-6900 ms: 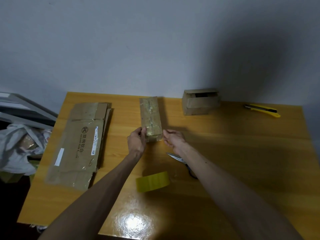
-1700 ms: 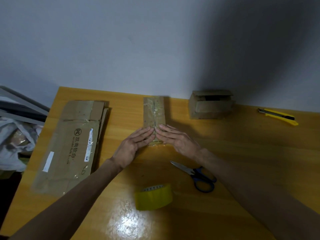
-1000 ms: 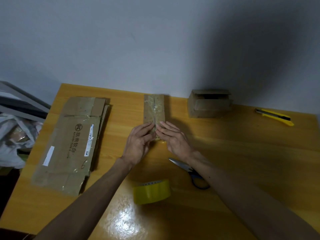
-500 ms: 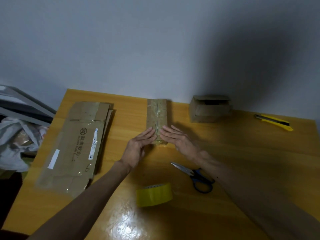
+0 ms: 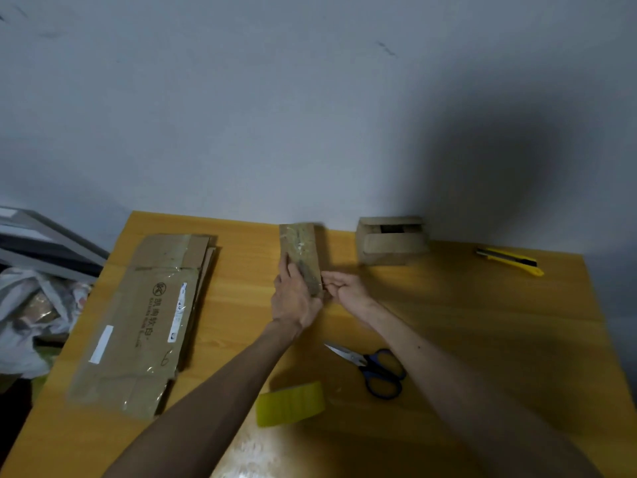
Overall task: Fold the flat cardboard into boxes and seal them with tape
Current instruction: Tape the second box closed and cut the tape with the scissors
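A long narrow cardboard box (image 5: 299, 244) wrapped in clear tape lies lengthwise at the middle back of the table. My left hand (image 5: 293, 298) grips its near end from the left, fingers laid over the top. My right hand (image 5: 344, 288) is at the near right edge of the same box, fingers curled in against the side and pinching it. A stack of flat cardboard (image 5: 144, 315) lies at the left. A yellow tape roll (image 5: 289, 403) stands near the front, between my forearms. The box's near end is hidden under my hands.
Blue-handled scissors (image 5: 374, 369) lie right of the tape roll, under my right forearm. A small folded box (image 5: 391, 239) stands at the back by the wall, and a yellow utility knife (image 5: 510, 261) lies at the back right. A plastic bag (image 5: 31, 312) sits off the table's left edge (image 5: 86, 305).
Both hands were flat, fingertips together, pressing on the box's near end. Now my left hand wraps that end and my right hand's fingers have curled at the right edge.
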